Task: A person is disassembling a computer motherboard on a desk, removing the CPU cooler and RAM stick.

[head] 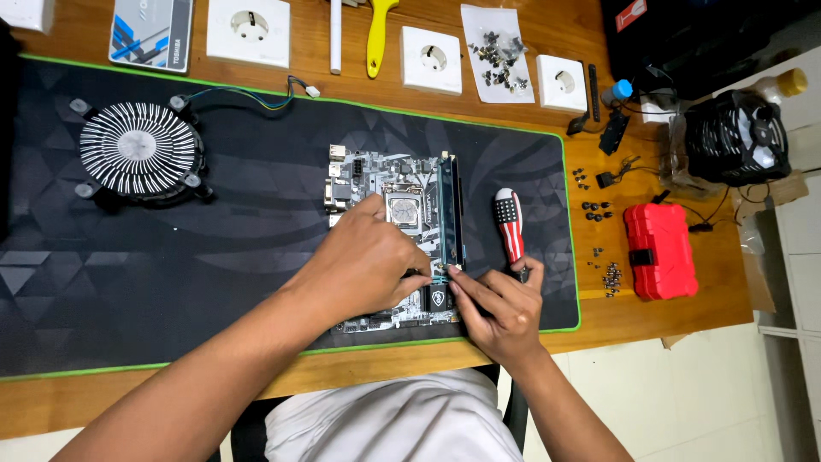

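Observation:
A small computer motherboard (402,184) lies on a dark desk mat (171,282) with a green edge. A memory stick (448,214) stands in its slot along the board's right side. My left hand (359,261) rests on the board's near half, fingers curled toward the stick's near end. My right hand (500,308) sits at the board's near right corner, its index finger and thumb pressing at the near end of the memory stick. A screwdriver (509,227) with a red, white and blue handle lies just right of the board, its tip by my right hand.
A round finned cooler fan (138,150) with a cable sits on the mat's far left. Along the far table edge lie white wall sockets (250,30), a yellow tool (376,34) and a bag of screws (496,56). At right are a red case (658,250), loose screws and a black fan (740,137).

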